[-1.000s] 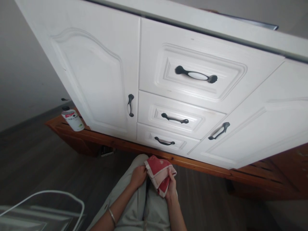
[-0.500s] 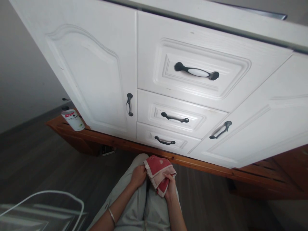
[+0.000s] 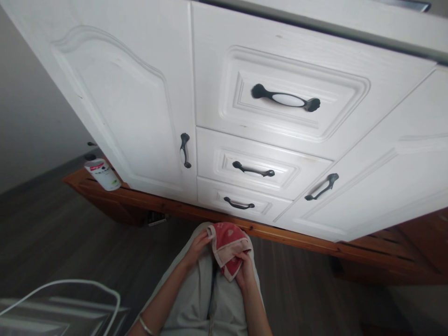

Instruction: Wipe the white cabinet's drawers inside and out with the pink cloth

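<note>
a red cloth is held over the lap by both hands. the left hand is closed on its upper left corner; the right hand is closed on its lower edge. compared with a second ago, the cloth is seen more bunched and drawn in between the hands, with the right hand shifted lower and under it. by judgement, the cloth is being folded or regathered and has not yet been put to any surface. white drawers are found just above the hands, a door up and to the left. a bottle stands well apart to the left, on the wooden plinth.
</note>
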A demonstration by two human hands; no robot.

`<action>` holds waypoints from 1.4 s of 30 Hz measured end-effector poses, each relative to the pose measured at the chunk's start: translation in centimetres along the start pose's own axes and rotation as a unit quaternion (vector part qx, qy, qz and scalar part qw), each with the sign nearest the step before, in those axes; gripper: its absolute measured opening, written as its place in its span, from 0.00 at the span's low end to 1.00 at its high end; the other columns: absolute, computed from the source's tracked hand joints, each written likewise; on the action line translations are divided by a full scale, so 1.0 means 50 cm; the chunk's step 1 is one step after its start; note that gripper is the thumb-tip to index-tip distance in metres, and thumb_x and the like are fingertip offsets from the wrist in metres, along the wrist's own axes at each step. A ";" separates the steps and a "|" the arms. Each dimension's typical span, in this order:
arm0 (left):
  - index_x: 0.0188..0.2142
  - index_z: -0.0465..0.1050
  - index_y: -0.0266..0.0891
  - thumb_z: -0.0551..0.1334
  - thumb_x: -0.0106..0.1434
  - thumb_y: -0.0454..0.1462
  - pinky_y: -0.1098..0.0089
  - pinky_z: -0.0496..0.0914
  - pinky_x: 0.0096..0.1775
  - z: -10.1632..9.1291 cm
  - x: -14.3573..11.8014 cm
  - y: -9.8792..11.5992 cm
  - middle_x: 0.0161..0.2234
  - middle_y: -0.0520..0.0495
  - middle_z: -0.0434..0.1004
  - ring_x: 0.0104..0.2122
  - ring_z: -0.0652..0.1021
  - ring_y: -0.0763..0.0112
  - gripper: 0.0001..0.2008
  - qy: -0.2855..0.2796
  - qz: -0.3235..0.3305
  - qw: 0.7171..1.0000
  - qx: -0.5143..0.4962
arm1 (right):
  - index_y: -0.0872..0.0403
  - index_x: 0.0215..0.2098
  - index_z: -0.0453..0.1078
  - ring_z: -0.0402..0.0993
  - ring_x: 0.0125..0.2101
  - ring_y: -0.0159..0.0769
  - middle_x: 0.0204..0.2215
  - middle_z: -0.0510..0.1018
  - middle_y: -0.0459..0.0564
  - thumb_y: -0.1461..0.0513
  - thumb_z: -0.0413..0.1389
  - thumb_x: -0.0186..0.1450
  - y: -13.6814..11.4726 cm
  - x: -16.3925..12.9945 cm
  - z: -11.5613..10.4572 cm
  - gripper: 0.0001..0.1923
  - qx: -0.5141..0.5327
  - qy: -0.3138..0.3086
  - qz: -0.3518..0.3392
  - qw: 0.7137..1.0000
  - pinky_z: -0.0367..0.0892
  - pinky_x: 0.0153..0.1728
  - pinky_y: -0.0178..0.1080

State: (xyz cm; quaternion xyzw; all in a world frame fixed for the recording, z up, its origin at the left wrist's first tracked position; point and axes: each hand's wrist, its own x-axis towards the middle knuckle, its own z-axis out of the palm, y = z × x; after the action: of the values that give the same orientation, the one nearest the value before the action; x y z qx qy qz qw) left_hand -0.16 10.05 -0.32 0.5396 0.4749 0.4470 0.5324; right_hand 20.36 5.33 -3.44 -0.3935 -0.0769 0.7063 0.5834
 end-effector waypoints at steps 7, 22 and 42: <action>0.49 0.71 0.38 0.63 0.61 0.49 0.62 0.72 0.54 0.064 0.020 0.024 0.49 0.40 0.81 0.49 0.80 0.59 0.23 0.086 -0.040 0.995 0.006 | 0.53 0.40 0.80 0.82 0.42 0.46 0.41 0.86 0.50 0.64 0.63 0.48 -0.005 -0.007 0.015 0.20 0.026 0.002 0.015 1.000 0.74 0.51 0.49; 0.59 0.63 0.45 0.60 0.69 0.47 0.67 0.79 0.34 0.164 -0.055 0.049 0.44 0.46 0.83 0.36 0.84 0.66 0.21 0.113 -0.279 0.916 -0.265 | 0.50 0.43 0.81 0.80 0.49 0.48 0.46 0.85 0.53 0.47 0.66 0.55 -0.015 -0.016 0.040 0.23 0.029 -0.020 0.007 0.999 0.71 0.55 0.49; 0.62 0.61 0.36 0.57 0.67 0.47 0.51 0.58 0.67 0.108 -0.046 -0.034 0.63 0.33 0.66 0.65 0.67 0.53 0.28 0.157 -0.022 0.973 0.167 | 0.48 0.48 0.80 0.71 0.61 0.50 0.54 0.81 0.52 0.38 0.60 0.58 -0.034 -0.027 0.013 0.30 0.109 -0.059 0.027 0.992 0.61 0.64 0.56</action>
State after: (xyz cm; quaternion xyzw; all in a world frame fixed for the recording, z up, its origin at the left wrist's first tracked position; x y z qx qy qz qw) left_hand 4.79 6.95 -2.17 0.5333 0.6324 0.4285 0.3634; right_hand 21.27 4.86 -1.41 -0.2874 -0.0234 0.7479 0.5978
